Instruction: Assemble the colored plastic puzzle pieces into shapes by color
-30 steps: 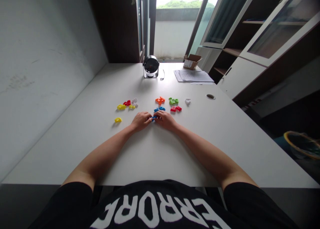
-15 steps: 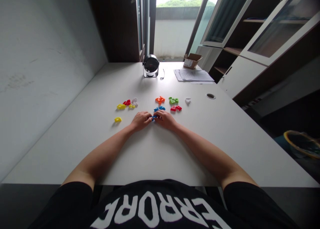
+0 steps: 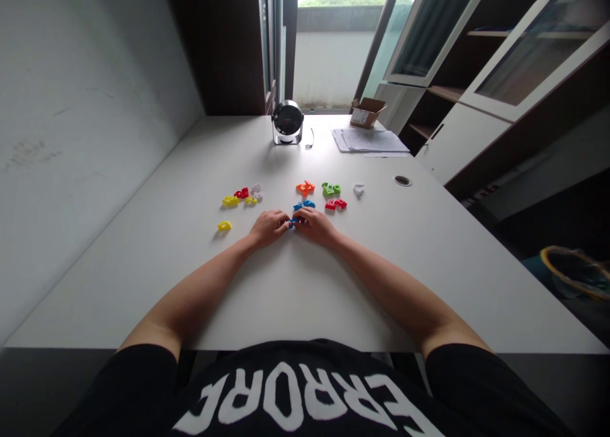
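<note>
My left hand (image 3: pixel 269 227) and my right hand (image 3: pixel 313 225) meet at the middle of the white table (image 3: pixel 295 284). Their fingertips are closed on a small blue plastic piece (image 3: pixel 292 223), mostly hidden between them. Just beyond my right fingers lie more blue pieces (image 3: pixel 305 204). Farther back are orange pieces (image 3: pixel 305 187) and green pieces (image 3: pixel 331 188), with red pieces (image 3: pixel 336 204) to the right of my right hand. Left of my left hand sits a single yellow piece (image 3: pixel 224 225); behind it lie other yellow pieces (image 3: pixel 230 201), dark red pieces (image 3: pixel 241 193) and whitish pieces (image 3: pixel 257 191).
One whitish piece (image 3: pixel 359 189) lies at the right, near a round cable hole (image 3: pixel 403 181). A small round fan (image 3: pixel 288 121) stands at the back. Papers (image 3: pixel 370 140) and an open cardboard box (image 3: pixel 368 113) are at the back right. A wall (image 3: pixel 95 138) borders the left side.
The view has shifted very slightly. Both hands stay in the same place on the blue piece, and the other pieces have not moved.
</note>
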`<state>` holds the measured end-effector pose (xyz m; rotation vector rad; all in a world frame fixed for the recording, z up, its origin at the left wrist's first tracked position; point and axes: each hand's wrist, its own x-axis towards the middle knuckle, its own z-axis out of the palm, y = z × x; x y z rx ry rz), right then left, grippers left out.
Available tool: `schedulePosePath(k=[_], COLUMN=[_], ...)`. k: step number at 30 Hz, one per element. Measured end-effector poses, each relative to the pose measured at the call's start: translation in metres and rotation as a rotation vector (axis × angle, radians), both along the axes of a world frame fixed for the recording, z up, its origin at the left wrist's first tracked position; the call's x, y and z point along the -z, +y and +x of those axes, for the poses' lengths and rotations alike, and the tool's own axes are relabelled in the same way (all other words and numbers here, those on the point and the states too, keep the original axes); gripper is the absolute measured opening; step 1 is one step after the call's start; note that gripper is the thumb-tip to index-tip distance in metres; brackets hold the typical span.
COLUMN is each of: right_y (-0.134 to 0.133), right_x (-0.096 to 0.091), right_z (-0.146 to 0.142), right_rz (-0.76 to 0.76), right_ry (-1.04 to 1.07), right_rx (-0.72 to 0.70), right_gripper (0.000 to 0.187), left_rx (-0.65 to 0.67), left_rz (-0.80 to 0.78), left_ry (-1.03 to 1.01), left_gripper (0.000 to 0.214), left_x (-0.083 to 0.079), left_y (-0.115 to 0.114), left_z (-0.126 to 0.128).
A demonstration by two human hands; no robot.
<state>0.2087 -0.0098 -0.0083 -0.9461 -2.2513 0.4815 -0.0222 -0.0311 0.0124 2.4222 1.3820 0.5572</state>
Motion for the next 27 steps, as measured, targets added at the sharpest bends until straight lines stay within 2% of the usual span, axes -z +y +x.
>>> schedulePosePath(k=[27], right_y=[-0.001], right_x=[0.0002], right_z=[-0.0011], right_rz=[0.008], right_ry=[0.022], right_rx=[-0.001], right_gripper=[0.01], left_rx=[0.0], left_rz=[0.011], left_ry=[0.008], left_gripper=[0.03], left_x=[-0.0008], left_y=[-0.0002], left_z=[-0.0002])
